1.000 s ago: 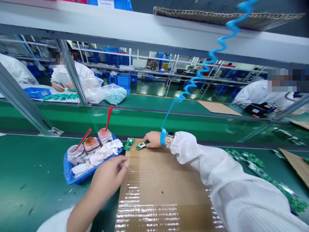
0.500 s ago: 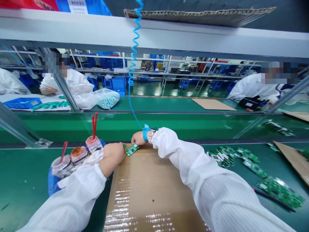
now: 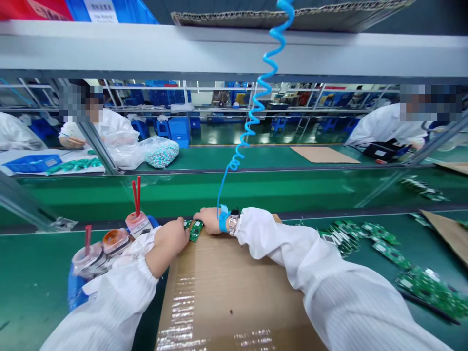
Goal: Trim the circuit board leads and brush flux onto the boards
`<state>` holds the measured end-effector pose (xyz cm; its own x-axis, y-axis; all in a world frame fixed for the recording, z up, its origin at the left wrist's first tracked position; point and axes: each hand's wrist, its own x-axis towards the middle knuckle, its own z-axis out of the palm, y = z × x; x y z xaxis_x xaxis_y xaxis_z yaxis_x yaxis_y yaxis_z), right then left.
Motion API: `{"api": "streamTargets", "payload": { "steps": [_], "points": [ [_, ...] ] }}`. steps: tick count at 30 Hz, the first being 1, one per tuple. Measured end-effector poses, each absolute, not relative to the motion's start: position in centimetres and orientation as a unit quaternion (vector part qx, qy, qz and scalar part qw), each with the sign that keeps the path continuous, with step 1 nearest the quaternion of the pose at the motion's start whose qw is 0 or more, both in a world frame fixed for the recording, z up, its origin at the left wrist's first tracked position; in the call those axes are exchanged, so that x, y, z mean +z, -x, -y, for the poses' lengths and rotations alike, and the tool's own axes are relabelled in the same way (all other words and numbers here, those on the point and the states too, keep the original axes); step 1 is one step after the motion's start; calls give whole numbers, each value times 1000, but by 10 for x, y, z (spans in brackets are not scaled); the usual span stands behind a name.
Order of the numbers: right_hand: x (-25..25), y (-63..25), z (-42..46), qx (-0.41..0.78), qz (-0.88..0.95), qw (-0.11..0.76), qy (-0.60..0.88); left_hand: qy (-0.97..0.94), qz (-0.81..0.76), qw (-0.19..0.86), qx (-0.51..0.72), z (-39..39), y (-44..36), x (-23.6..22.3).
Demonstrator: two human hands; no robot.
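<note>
My right hand point(image 3: 209, 221), with a blue strap and a watch at its wrist, grips the upper end of a small green circuit board point(image 3: 196, 231) at the far end of the cardboard sheet point(image 3: 234, 282). Close beside it, my left hand point(image 3: 173, 239) is closed, its fingertips on a second green circuit board point(image 3: 186, 224) that is mostly hidden. The two boards sit side by side, nearly touching. Both forearms wear white sleeves.
Left of the cardboard, a blue bin point(image 3: 76, 290) holds small tubs point(image 3: 116, 240) and red sticks point(image 3: 137, 197). Several green circuit boards point(image 3: 433, 290) lie at the right. A blue coiled cord point(image 3: 252, 117) runs up from my right wrist. Co-workers sit across the bench.
My right hand has shifted slightly down, and its board has turned more upright and closer to my left hand. The coiled cord has swung to the right.
</note>
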<state>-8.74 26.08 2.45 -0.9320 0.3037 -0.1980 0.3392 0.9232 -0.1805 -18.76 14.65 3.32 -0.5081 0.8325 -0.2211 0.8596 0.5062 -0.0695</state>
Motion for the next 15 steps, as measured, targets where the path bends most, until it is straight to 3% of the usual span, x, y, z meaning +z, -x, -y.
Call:
{"api": "streamTargets", "payload": {
  "steps": [9, 15],
  "points": [
    [17, 93, -253, -124, -975, 0, -182, -505, -855, 71, -91, -140, 175, 37],
    [80, 9, -281, -139, -951, -40, -273, -572, -812, 51, -104, -114, 176, 48]
  ]
}}
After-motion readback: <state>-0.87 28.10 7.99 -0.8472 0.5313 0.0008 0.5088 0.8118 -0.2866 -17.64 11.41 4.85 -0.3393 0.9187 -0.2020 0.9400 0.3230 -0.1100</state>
